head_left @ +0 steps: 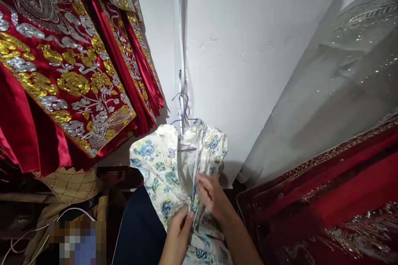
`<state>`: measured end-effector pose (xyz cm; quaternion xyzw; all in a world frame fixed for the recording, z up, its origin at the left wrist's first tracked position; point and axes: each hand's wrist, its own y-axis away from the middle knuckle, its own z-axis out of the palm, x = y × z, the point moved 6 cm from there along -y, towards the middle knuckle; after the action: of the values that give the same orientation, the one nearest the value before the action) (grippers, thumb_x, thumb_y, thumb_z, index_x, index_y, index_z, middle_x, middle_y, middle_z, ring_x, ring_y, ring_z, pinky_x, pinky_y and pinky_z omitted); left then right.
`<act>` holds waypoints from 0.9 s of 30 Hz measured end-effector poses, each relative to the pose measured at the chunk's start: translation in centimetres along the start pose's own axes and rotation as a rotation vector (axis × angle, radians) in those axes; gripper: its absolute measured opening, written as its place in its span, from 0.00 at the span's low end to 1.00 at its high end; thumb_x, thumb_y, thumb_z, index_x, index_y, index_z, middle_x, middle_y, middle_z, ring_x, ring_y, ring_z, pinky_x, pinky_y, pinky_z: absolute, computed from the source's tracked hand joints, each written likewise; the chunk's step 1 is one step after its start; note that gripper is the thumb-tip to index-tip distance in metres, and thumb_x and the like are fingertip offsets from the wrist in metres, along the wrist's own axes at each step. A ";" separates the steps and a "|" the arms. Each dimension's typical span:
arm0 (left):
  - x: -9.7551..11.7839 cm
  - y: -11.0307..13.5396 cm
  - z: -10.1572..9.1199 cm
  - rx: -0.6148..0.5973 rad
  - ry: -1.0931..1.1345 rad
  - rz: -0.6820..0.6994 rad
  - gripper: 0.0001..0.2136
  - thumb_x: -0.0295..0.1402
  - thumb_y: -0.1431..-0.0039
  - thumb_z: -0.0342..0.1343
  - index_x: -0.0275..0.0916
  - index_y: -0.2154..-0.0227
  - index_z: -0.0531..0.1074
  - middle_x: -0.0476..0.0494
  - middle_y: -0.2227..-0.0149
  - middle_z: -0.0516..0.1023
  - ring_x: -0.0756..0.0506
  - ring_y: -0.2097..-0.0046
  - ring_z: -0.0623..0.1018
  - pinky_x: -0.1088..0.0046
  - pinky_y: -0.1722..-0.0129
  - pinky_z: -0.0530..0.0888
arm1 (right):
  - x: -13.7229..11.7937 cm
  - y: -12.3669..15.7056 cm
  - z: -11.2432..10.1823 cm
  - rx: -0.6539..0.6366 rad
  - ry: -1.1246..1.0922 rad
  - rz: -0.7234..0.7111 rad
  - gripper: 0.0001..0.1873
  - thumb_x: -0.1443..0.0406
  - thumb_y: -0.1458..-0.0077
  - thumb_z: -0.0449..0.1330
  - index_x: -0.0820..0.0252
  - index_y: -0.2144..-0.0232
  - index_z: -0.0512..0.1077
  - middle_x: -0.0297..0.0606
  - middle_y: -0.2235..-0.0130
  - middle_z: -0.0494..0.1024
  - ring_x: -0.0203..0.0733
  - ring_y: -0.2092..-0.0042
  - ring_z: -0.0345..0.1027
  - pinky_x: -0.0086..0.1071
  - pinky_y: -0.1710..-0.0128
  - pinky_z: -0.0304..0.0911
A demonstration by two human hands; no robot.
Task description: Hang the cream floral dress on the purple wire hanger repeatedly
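A white garment with blue and green flowers [160, 169] hangs from a thin purple hanger [186, 149], its front parted at the neck. At the lower end of the opening, my left hand [179, 222] is closed on the garment's edge, thumb on top. My right hand [209, 194] is a little higher, at the right front edge; its fingers are curled in and slightly blurred, and the cloth between them cannot be made out clearly. The hanger's hook [182, 97] is at a white upright pole [183, 49].
Red garments with gold and silver embroidery [74, 83] hang at upper left. A pale sequined, sheer garment [329, 74] and dark red beaded fabric [326, 198] fill the right side. Dark navy cloth [141, 227] and a white cable [74, 210] are below left. Behind stands a white wall [248, 20].
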<state>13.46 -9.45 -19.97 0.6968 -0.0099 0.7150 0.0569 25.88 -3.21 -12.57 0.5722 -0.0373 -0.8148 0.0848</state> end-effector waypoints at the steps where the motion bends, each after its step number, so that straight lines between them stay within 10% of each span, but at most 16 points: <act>1: -0.2 0.3 0.0 -0.006 -0.036 0.000 0.23 0.58 0.44 0.58 0.39 0.74 0.73 0.43 0.71 0.75 0.41 0.63 0.75 0.68 0.58 0.73 | -1.9 -0.4 -0.3 0.018 -0.012 -0.048 0.20 0.49 0.47 0.62 0.58 0.76 0.67 0.23 0.87 0.59 0.28 0.85 0.42 0.27 0.83 0.38; 6: 0.2 1.9 -0.8 0.064 -0.125 0.034 0.20 0.51 0.39 0.56 0.40 0.75 0.68 0.48 0.73 0.67 0.45 0.68 0.69 0.73 0.66 0.68 | -5.9 -0.6 0.4 -0.049 0.378 -0.144 0.17 0.54 0.45 0.62 0.60 0.77 0.70 0.31 0.83 0.69 0.31 0.83 0.54 0.28 0.81 0.45; 15: 4.0 1.2 -0.4 -0.001 -0.023 0.113 0.11 0.43 0.33 0.53 0.40 0.61 0.72 0.46 0.69 0.75 0.46 0.67 0.75 0.73 0.64 0.72 | 7.6 4.3 0.2 -0.040 0.211 -0.067 0.18 0.48 0.38 0.56 0.56 0.63 0.67 0.27 0.76 0.64 0.33 0.79 0.55 0.28 0.79 0.51; 21: 1.8 -0.8 -1.3 0.133 0.046 0.079 0.18 0.46 0.38 0.58 0.42 0.50 0.68 0.38 0.51 0.75 0.41 0.47 0.76 0.64 0.44 0.71 | 6.1 -1.8 -2.4 0.164 0.584 -0.113 0.19 0.47 0.37 0.50 0.55 0.59 0.65 0.32 0.72 0.71 0.40 0.74 0.64 0.30 0.75 0.57; 27: -0.1 -1.4 -2.4 0.183 0.082 0.068 0.26 0.50 0.40 0.57 0.42 0.45 0.64 0.34 0.40 0.68 0.38 0.40 0.73 0.60 0.39 0.68 | 8.7 -8.2 -2.2 0.212 0.853 -0.092 0.16 0.58 0.43 0.61 0.56 0.80 0.65 0.39 0.74 0.73 0.44 0.67 0.67 0.33 0.68 0.54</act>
<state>11.26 -7.83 -20.27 0.6683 0.0344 0.7424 -0.0310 24.28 3.39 -22.65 0.8640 -0.0571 -0.5002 -0.0028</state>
